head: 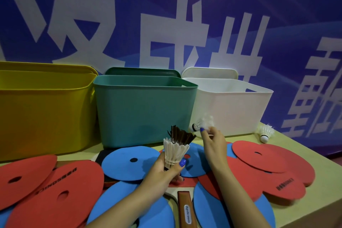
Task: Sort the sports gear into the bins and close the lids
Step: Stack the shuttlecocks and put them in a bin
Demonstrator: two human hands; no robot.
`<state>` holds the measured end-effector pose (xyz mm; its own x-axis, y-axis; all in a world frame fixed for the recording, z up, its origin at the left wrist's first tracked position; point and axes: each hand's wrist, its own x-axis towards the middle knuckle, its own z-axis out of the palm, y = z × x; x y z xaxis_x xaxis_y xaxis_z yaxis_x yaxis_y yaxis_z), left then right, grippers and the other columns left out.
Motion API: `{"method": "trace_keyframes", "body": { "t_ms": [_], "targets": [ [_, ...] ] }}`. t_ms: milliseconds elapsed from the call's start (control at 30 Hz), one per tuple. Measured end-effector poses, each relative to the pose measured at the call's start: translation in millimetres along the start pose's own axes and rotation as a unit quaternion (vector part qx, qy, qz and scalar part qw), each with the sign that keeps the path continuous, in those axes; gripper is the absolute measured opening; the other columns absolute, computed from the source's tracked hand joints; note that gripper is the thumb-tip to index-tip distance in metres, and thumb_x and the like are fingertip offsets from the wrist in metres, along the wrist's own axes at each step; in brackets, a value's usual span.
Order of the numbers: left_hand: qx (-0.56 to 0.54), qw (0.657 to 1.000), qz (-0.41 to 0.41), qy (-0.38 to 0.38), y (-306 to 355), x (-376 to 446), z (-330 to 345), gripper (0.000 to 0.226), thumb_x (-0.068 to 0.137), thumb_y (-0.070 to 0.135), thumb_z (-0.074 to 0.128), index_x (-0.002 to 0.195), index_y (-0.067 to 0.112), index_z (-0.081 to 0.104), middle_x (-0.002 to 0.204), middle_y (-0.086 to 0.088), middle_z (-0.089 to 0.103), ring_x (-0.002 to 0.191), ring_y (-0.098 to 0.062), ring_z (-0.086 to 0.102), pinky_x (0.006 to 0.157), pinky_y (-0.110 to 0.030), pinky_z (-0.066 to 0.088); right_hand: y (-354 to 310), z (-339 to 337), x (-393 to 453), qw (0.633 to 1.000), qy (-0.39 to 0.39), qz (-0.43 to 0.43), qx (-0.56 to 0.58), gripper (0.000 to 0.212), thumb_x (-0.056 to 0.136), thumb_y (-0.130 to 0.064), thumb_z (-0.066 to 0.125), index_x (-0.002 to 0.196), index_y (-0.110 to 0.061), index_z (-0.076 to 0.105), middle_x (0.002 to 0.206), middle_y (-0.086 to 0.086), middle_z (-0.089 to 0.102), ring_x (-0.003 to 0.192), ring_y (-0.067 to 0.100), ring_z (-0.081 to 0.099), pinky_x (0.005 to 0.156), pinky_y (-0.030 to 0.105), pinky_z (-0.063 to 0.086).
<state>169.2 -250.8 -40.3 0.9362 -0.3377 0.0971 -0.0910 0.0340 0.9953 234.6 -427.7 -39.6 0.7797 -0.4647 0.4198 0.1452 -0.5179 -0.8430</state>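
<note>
A: Quick one. Left hand [167, 169] is curled round a stack of shuttlecocks [175, 151], white one outside, dark feathers [180, 136] poking out the top. Right hand [212, 141] pinches another white shuttlecock [200, 125] by its feathers, cork pointing left, blurred, just in front of the white bin [233, 105].

B: Bins?

A: Three in a row on the table [314, 207]: yellow bin [44, 109], green bin [144, 109], the white one. All open, lids [209, 72] propped behind them. One more loose shuttlecock [266, 132] sits by the white bin's right corner.

B: The rest?

A: Red discs [268, 163] and blue discs [129, 164] overlapping across the table, a paddle handle [186, 211] under them near me.

B: Step?

A: I'd say gathering shuttlecocks, nothing visibly binned yet; I can't see inside the bins. To do it well I'd nest the pinched one cork-first into the stack, keep the grip low on the corks so feathers don't crush, grab the last loose one, then drop the lot in one bin.
</note>
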Motion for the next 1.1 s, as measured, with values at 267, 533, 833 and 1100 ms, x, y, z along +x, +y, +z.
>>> {"method": "trace_keyframes", "body": {
  "t_ms": [267,533,833,1100],
  "targets": [
    [0.011,1.000,-0.015,-0.017,-1.0,1.2,-2.9,0.020,0.089,0.030,0.059,0.108,0.031,0.051,0.082,0.004,0.063,0.076,-0.009,0.065,0.075,-0.019,0.052,-29.1,-15.1,-8.4,0.915,-0.089,0.121,0.375,0.016,0.092,-0.029,0.053,0.086,-0.015,0.057,0.087,0.003,0.063,0.073,0.019,0.062,0.056,0.023,0.051],
    [0.016,0.999,-0.017,-0.031,0.5,1.0,-4.4,0.021,0.090,0.028,0.060,0.109,0.029,0.052,0.074,0.006,0.063,0.070,-0.004,0.065,0.075,-0.017,0.050,-43.3,-18.3,-18.9,0.866,-0.258,0.138,0.406,0.019,0.070,-0.030,0.064,0.076,-0.013,0.058,0.069,-0.003,0.064,0.068,0.012,0.061,0.058,0.022,0.050],
    [0.022,0.999,-0.020,-0.044,0.8,1.1,-5.0,0.025,0.091,0.028,0.060,0.114,0.027,0.052,0.081,0.003,0.061,0.071,-0.003,0.064,0.071,-0.015,0.049,-38.0,-17.8,-11.8,0.797,-0.263,0.159,0.520,0.061,0.042,-0.047,0.088,0.091,-0.018,0.068,0.091,0.008,0.069,0.076,0.020,0.064,0.064,0.032,0.054],
    [0.024,0.998,-0.027,-0.046,1.1,1.4,-5.8,0.019,0.091,0.027,0.059,0.108,0.029,0.051,0.077,0.003,0.062,0.070,-0.003,0.063,0.071,-0.015,0.049,-37.5,-21.4,-17.1,0.822,-0.334,0.140,0.440,0.054,0.059,-0.030,0.077,0.109,-0.014,0.062,0.097,0.006,0.066,0.085,0.018,0.062,0.078,0.033,0.045]
  ]
}}
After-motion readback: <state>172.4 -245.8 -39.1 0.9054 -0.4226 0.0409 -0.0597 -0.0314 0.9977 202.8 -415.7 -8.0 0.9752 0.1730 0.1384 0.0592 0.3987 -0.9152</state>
